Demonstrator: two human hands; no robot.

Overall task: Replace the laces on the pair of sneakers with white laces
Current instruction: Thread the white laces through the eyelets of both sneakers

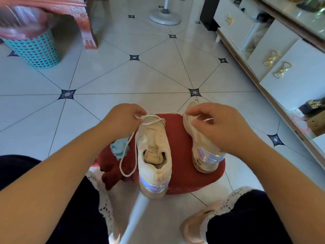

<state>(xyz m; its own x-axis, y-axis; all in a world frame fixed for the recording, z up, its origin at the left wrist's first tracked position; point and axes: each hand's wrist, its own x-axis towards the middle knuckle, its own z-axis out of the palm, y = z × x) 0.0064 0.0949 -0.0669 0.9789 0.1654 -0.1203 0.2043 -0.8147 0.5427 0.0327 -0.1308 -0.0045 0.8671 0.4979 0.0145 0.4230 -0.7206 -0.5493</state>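
Pinching a thin white shoelace [151, 122] with both hands here. Left hand [123, 120] holds it between thumb and fingertips just past the toe of the near white mesh sneaker with an iridescent heel panel [154, 155], fingers curled in. Right hand [221, 125] is curled too, pinching another stretch of the lace over the 2nd matching sneaker [200, 147], which sits just beside the 1st and looks tipped onto its side. The lace runs between the 2 hands along the far edge of the round red cushioned stool [181, 147] that both shoes sit on, and a long loop dangles down the stool's left side. Can't tell if it's through any eyelets. A crumpled light blue cloth [117, 148] sits left of the stool, a teal plastic lattice basket [35, 50] stands far left, and a white cabinet with gold bow handles [284, 81] runs along the right.
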